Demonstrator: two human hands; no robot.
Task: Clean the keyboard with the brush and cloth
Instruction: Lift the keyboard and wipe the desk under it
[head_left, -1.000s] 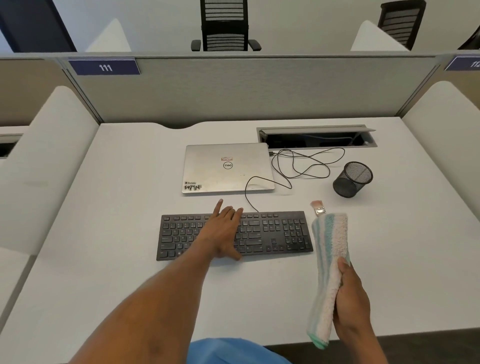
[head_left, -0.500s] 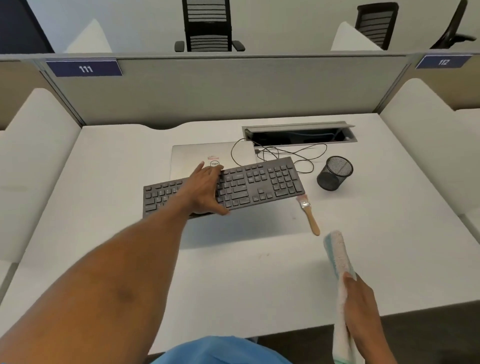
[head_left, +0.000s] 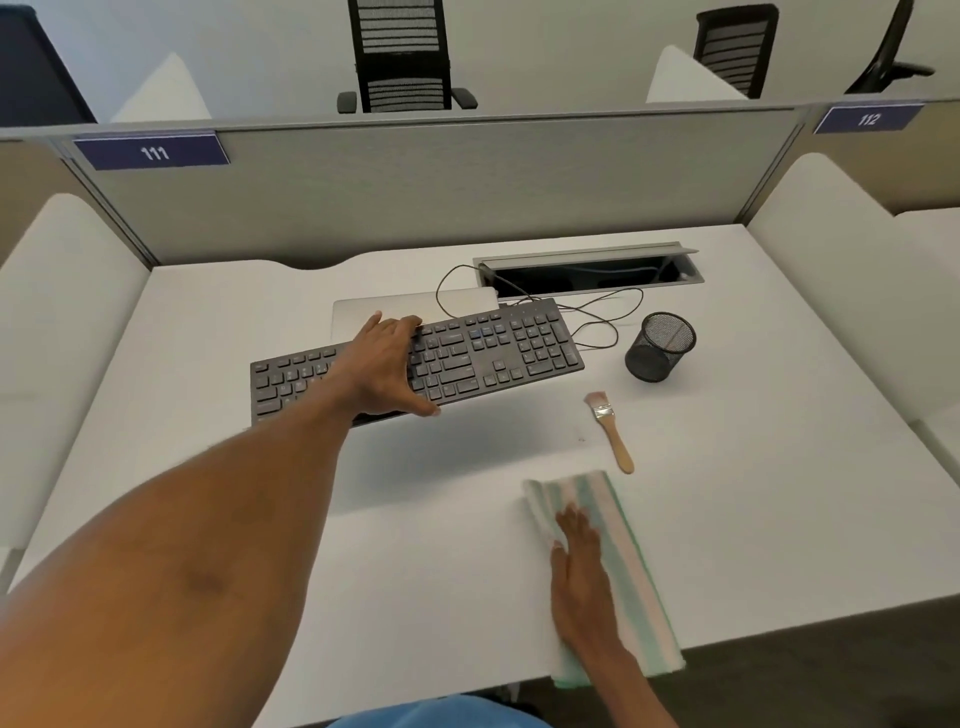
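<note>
One hand only on keyboard (head_left: 488, 358): left hand (head_left: 387, 366) grips its middle, lifted clear of desk (head_left: 779, 493). Right hand (head_left: 579, 571) lies flat on cloth (head_left: 623, 519); brush (head_left: 610, 431) untouched. Risk: trailing cable (head_left: 437, 297) snags, keyboard tips onto mesh cup (head_left: 660, 347).

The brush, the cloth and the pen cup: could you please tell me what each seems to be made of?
The brush: handle looks like pale bare wood, ferrule shiny metal, bristles light, natural or synthetic unclear. The cloth: soft terry-like fabric, probably cotton, judging by its fuzzy pile. The pen cup: black see-through mesh, probably painted metal wire.
</note>
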